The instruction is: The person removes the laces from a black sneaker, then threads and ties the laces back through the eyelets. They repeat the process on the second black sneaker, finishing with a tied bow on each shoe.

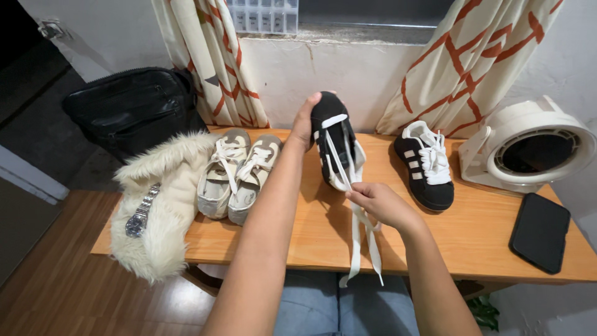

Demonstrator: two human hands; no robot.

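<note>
My left hand (304, 122) grips a black sneaker (331, 134) with white stripes by its heel, holding it upright above the wooden table (472, 239). My right hand (377, 203) pinches the sneaker's long white laces (360, 242), which hang down past the table's front edge. The matching black sneaker (425, 163) lies flat on the table to the right, its white laces tied.
A beige pair of sneakers (237, 174) lies left of my arm, beside a cream fur piece (163, 205) with a silver wristwatch (140, 213) on it. A black bag (134, 107) sits at back left. A white fan (528, 148) and a black phone (540, 231) are at right.
</note>
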